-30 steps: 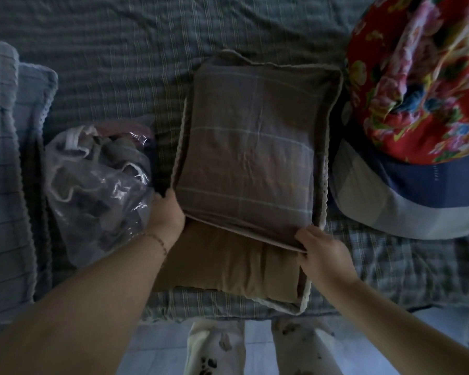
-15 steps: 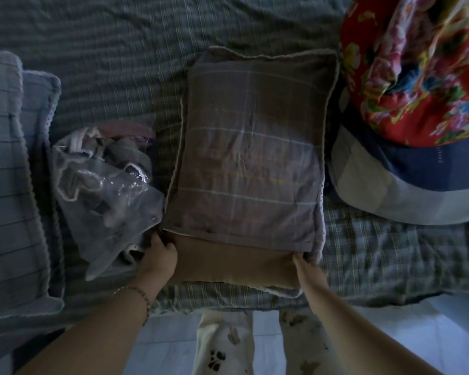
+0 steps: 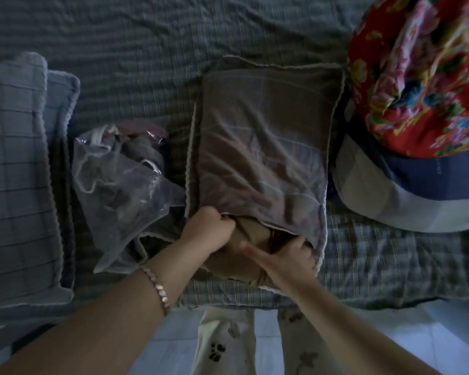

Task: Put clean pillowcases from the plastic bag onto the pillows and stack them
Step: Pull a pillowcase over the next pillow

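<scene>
A brown plaid pillowcase (image 3: 263, 147) with white lace trim covers most of a tan pillow (image 3: 236, 263) on the bed's near edge. Only the pillow's near end sticks out of the case opening. My left hand (image 3: 209, 234) is fisted on the left side of the case's open hem. My right hand (image 3: 287, 255) presses on the pillow's bare end, fingers tucked under the hem at the right. A clear plastic bag (image 3: 119, 185) holding folded cloth lies just left of the pillow.
Two blue-grey cased pillows (image 3: 16, 171) lie stacked at the far left of the bed. A red floral quilt (image 3: 417, 77) sits on a blue and white pillow (image 3: 406, 196) at the right. The plaid bedsheet (image 3: 390, 255) ends at a tiled floor below.
Both hands moved inward to the middle of the case opening. The pillowcase is now rumpled, and more of the tan pillow's end is bunched at the opening.
</scene>
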A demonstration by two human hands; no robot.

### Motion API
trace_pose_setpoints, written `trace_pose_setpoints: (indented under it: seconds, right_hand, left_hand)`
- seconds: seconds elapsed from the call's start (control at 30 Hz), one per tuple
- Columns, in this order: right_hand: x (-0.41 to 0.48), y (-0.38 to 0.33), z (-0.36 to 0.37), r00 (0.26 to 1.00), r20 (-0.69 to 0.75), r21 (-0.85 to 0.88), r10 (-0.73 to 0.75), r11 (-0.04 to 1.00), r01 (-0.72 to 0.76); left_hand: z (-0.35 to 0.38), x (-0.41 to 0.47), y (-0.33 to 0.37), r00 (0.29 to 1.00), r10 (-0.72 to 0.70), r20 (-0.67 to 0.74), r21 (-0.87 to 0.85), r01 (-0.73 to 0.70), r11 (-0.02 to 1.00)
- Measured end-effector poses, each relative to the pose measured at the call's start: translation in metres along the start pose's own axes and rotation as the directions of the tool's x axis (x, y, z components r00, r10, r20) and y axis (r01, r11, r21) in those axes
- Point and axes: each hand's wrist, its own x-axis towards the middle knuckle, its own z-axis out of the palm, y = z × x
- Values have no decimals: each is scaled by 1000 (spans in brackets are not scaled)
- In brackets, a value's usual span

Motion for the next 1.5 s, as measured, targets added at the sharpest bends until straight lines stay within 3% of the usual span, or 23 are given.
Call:
trace_pose_setpoints:
  seconds: [0.1,0.27,0.37,0.57,0.67,0.73,0.8,0.87,0.93,0.97,1.0,1.03,1.1,1.13,1.17,1.2,1.27,1.33,1.4,1.5]
  right_hand:
    - [5,-12,-19,999,20,-103,-27,994,29]
    - [11,-14,-36,982,153,-82,-106,989,119]
    - [10,-20,-39,972,216,-161,-90,979,126]
    - [25,-25,-19,999,39,-250,1,968,9]
    - [32,-22,-16,1000,4,-151,23,988,-22]
    - [31,-22,-25,1000,1,-72,3,997,-3]
    - [29,-23,-41,999,22,-23,-30,999,31]
    - [27,-23,-64,997,29,10,-70,997,70]
    - [23,-29,-88,995,-7,58,-102,993,102]
    - [20,-33,-100,994,-33,87,-101,991,104]
    - [17,-39,-110,994,-65,105,-91,990,98]
    - [15,-43,-119,992,-99,117,-76,989,87]
    - [13,-51,-133,987,-151,128,-57,989,77]
    - [11,-55,-137,985,-166,143,-56,987,80]
    - [8,-59,-138,984,-170,155,-59,984,85]
    - [6,-62,-136,985,-162,155,-64,984,90]
    - [3,-67,-131,988,-132,130,-80,987,97]
    - [-1,-74,-127,991,-98,152,-92,983,107]
    - [-2,-77,-121,994,-63,205,-94,973,105]
    - [6,-63,-100,994,-53,242,-92,965,102]
  left_hand:
    - [0,1,25,1000,10,15,-117,-8,993]
    - [2,-1,38,998,9,57,-186,2,983]
    - [-2,5,41,997,-10,73,-227,26,974]
    - [11,10,47,996,-2,90,-105,12,994]
    - [16,13,39,986,41,160,-226,-4,974]
    - [14,9,26,975,160,155,-270,-114,956]
    - [12,5,2,925,370,82,-188,-350,918]
    - [13,7,-25,813,583,17,71,-582,810]
    - [16,21,-45,820,549,158,291,-570,768]
    - [22,33,-57,784,589,198,396,-613,683]
    - [28,43,-63,766,622,162,434,-622,652]
    - [33,42,-58,821,558,119,329,-563,758]
    - [34,38,-43,879,476,-36,192,-461,866]
    - [37,34,-39,896,442,49,249,-439,863]
    - [39,29,-35,876,432,215,314,-481,819]
    - [41,14,-29,806,421,416,354,-569,742]
    - [46,-10,-19,620,392,680,346,-742,574]
    - [57,-22,-17,549,349,759,297,-769,565]
    - [64,-35,-9,501,339,796,171,-724,669]
    - [69,-53,4,447,532,720,-53,-728,684]
